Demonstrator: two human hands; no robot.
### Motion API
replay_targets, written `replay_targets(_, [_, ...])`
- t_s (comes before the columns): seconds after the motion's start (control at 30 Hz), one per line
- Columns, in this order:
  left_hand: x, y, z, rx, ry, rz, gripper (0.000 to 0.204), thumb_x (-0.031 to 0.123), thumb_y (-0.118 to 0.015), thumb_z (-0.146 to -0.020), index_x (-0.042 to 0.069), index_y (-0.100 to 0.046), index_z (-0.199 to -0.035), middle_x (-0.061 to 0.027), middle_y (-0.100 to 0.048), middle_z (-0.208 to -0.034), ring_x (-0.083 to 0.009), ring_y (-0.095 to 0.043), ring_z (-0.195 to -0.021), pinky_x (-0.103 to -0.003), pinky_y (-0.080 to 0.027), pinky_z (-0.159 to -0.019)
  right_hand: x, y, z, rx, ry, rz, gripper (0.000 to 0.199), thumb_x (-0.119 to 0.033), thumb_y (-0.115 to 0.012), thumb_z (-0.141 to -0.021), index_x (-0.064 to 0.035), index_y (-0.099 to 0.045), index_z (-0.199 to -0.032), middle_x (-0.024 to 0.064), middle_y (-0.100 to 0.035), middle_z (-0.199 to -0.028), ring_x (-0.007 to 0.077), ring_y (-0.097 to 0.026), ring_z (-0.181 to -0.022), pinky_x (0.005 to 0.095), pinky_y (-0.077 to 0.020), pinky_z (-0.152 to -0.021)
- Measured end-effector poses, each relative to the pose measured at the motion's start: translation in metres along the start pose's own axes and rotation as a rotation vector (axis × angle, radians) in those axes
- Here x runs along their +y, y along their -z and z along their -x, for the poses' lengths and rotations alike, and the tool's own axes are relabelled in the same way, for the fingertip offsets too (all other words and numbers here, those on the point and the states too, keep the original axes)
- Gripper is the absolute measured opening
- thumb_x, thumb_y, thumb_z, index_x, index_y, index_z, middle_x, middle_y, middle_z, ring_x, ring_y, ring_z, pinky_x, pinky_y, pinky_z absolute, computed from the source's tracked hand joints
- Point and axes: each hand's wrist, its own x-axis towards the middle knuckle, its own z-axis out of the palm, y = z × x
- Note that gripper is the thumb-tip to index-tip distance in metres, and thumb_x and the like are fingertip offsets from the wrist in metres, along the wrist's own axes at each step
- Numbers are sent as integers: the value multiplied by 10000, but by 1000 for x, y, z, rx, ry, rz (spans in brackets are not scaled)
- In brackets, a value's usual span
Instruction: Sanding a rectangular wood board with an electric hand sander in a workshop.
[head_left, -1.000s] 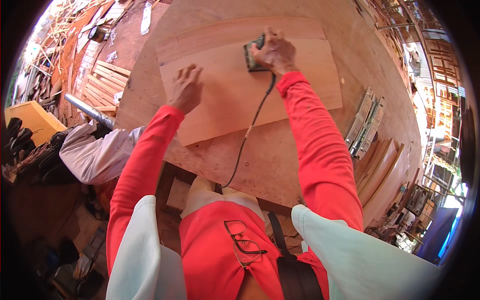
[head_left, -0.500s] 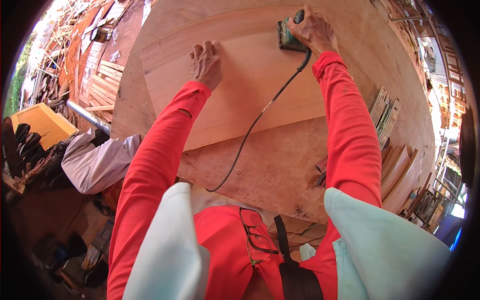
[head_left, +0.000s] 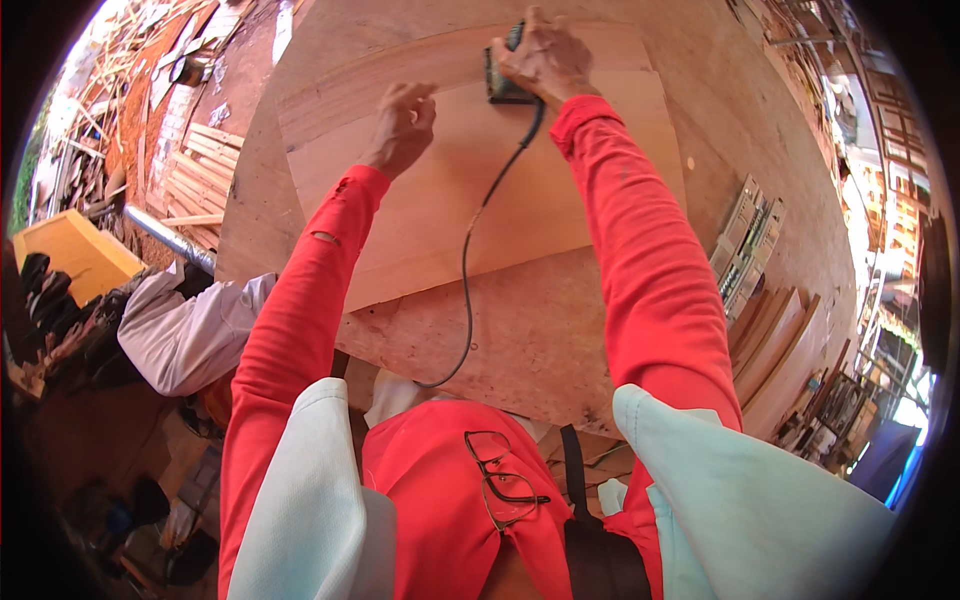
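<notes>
The right hand (head_left: 545,60) is wrapped around a dark corded sander (head_left: 503,82) at the far edge of a pale plywood sheet (head_left: 560,190) — the left hand (head_left: 402,125), fingers loosely curled, rests on the sheet just left of it. Striped flat packages (head_left: 748,245) lie at the right.

1. Large reddish-brown plywood worktable (head_left: 560,340) fills centre and upper frame; surface dusty, near edge rough.
2. Paler plywood sheet (head_left: 560,190) lies flat on it, upper centre.
3. Black cord (head_left: 468,300) trails across sheet and tabletop, off near edge.
</notes>
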Motion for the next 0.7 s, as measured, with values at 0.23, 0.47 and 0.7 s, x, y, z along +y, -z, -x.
replay_targets(0.23, [40,27,-21,90,-106,-72,689,451,-615,-997,20,-430,-1502,-288,-584,-1327,-432,-672,-1063,-499,-540,-899,-29,1,41,-207,-182,-492,590,-481,-594,-943,-19,-528,-1303,233,-589,-1259,438,-635,-1122,505,-543,-934])
replay_targets(0.47, [88,58,-12,-47,-11,-589,692,359,-675,-895,73,-393,-1460,-295,-528,-1276,-507,-662,-986,-574,-547,-800,71,-50,80,111,98,131,583,-115,-628,-856,-68,-501,-1423,160,-436,-1521,365,-418,-1412,559,-416,-1091])
replay_targets(0.7, [71,65,-11,-87,-2,-555,604,321,-727,-881,196,-457,-1406,-252,-570,-1123,-486,-667,-933,-545,-545,-786,80,-80,87,0,224,293,708,-158,-641,-836,-181,-452,-1518,69,-388,-1588,332,-362,-1461,644,-368,-1115])
